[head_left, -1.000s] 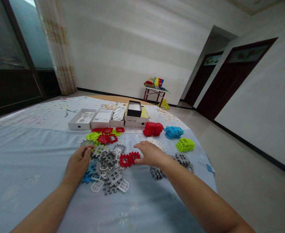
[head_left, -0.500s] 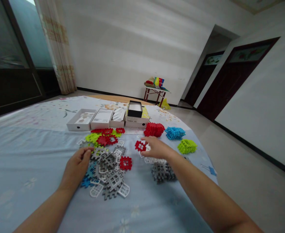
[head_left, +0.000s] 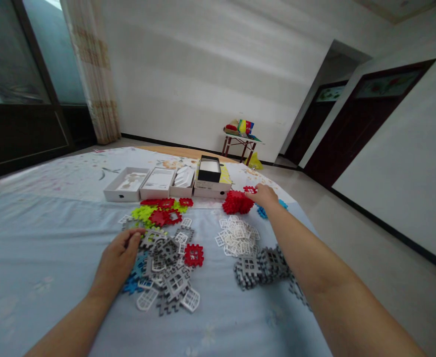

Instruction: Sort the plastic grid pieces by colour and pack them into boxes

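Note:
My right hand point(head_left: 265, 196) reaches far forward and pinches a red waffle block point(head_left: 249, 189) just above the red block pile point(head_left: 236, 202). My left hand point(head_left: 119, 258) rests with curled fingers on the left edge of a mixed heap of grey, white and blue blocks point(head_left: 166, 267). One loose red block point(head_left: 193, 255) lies at the heap's right side. A white pile point(head_left: 238, 235) and a grey pile point(head_left: 262, 267) sit under my right forearm. The blue pile point(head_left: 262, 212) is mostly hidden behind my wrist.
Everything lies on a light blue bedsheet point(head_left: 47, 248). Open white boxes point(head_left: 154, 182) and a black box point(head_left: 208, 169) line the far side. Red and lime blocks point(head_left: 158, 212) lie before them. A small table point(head_left: 240, 141) stands by the wall.
My right hand has carried a red block from the mixed heap forward and right to the red pile. My left hand has stayed on the heap. The view has shifted slightly.

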The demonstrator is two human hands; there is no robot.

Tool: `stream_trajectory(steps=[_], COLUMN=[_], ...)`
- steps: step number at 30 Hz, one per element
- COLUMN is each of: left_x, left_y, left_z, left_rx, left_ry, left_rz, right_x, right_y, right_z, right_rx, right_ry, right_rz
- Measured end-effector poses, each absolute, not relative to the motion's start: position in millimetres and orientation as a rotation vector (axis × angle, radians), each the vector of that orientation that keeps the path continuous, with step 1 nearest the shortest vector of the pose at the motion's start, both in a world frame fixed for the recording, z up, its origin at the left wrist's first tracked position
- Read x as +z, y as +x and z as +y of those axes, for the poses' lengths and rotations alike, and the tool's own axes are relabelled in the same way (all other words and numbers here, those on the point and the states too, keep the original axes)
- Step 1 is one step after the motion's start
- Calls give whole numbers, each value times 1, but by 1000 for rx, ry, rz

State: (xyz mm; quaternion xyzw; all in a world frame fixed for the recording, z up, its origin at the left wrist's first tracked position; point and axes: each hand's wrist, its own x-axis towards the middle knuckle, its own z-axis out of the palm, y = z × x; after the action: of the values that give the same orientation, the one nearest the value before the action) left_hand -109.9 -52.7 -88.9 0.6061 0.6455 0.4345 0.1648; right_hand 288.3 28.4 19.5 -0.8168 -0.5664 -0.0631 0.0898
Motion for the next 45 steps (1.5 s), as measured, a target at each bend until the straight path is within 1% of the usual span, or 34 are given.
stream_trajectory(steps=[6,9,11,13,16,19,21,24,32,40,45], left_x=[-89,-88,-85,-83,-82,-83,-83,-82,-82,-73,-63], left_y=[-111,-110,-109,-107,-105,-105,-105,-105,-101,-90,-65], left_z=[-53,-54,-55,-57,-58,-59,-61,-63,-71,-83,-101], left_rx=[1230,1249,1248,1247,1263,1265,1265,1260,1257,1293,1189], left_ry=[1722,1732,1728,1723,1736,1753,1762,1784,1957,2238,2449], left_rz=[1837,1819,1809,1801,1794,1794,1803,1819,1802,1756,1603], right_x=[22,30,33,31,15,-8,-22,-38,-71,-77,-74], right_y=[281,275,265,251,222,196,182,170,165,170,172], right_z=[29,15,-4,-30,-79,-125,-148,-168,-176,-168,-167], right_rx=[-192,-212,-166,-74,132,386,501,580,618,660,726], right_ry=[-2393,-2217,-2044,-1842,-1563,-1451,-1428,-1414,-1306,-1264,-1279], right_rz=[-1685,-1693,-1754,-1844,-1976,-2063,-2091,-2115,-2267,-2233,-2216])
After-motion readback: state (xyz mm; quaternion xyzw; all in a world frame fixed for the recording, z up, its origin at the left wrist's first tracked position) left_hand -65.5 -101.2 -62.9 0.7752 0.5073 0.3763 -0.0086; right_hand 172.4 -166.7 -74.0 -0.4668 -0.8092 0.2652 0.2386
